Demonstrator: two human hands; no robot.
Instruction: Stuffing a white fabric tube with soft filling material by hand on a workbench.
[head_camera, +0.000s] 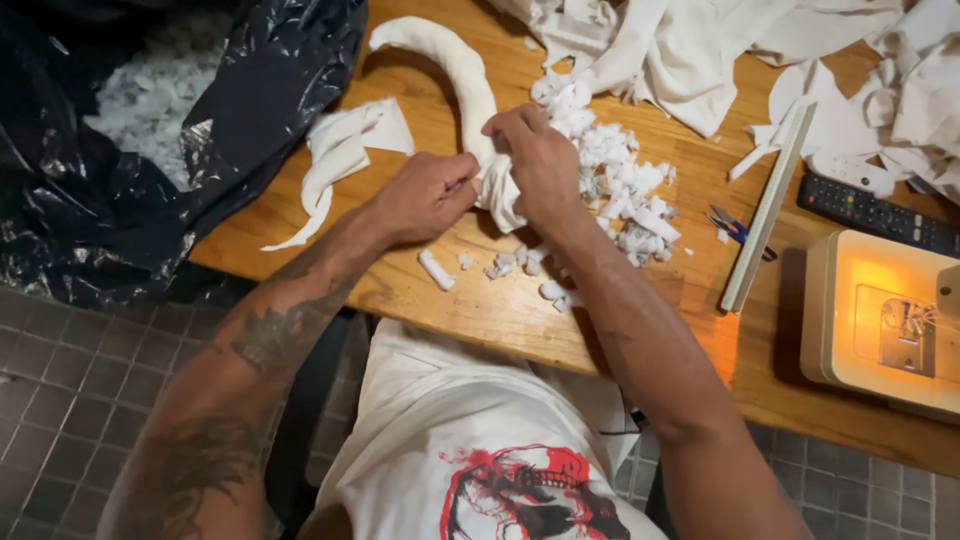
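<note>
A long white stuffed fabric tube (455, 60) curves across the wooden table (480, 310). My left hand (425, 195) pinches the tube's open near end from the left. My right hand (540, 160) grips the same end from the right, fingers curled over the cloth. A heap of small white fabric scraps (620, 190) lies just right of my right hand, with a few loose bits (500, 265) nearer the table's front edge.
A black plastic bag (150, 130) holding white scraps sits at the left. A folded white cloth piece (345, 150) lies beside it. White fabric (700, 50) is piled at the back, with a long ruler (765, 205), scissors (735, 228), a remote control (875, 212) and a lit sewing machine (885, 320) at the right.
</note>
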